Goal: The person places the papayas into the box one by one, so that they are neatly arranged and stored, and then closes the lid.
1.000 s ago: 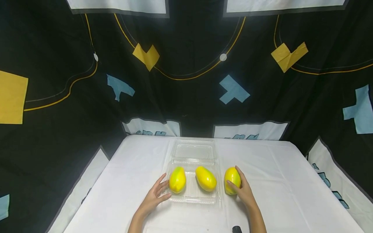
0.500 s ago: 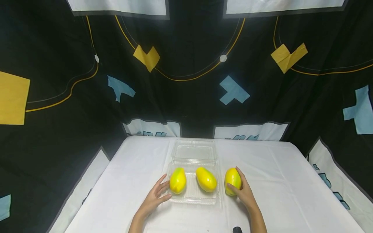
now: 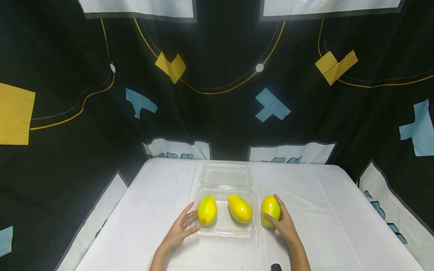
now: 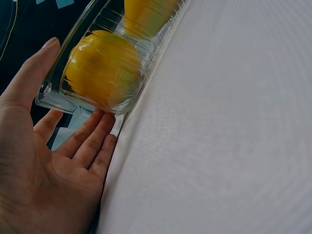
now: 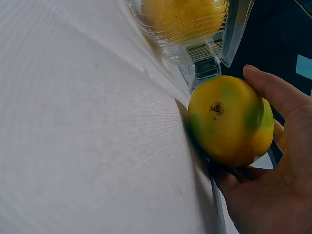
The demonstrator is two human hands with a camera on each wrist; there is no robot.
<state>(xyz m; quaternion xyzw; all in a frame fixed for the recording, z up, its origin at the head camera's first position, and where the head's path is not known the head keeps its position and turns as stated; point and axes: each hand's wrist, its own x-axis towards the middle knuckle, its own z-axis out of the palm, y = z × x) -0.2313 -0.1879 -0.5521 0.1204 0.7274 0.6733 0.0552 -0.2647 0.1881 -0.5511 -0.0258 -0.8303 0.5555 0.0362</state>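
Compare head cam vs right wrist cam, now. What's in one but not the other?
Head only: the left hand, the leftmost yellow fruit, and a dark object cut off by the bottom edge, too little showing to identify.

Right wrist only: a dark stem mark on the held yellow fruit.

Both: the right hand gripping that fruit outside the clear container, the middle yellow fruit inside it, and the white cloth.
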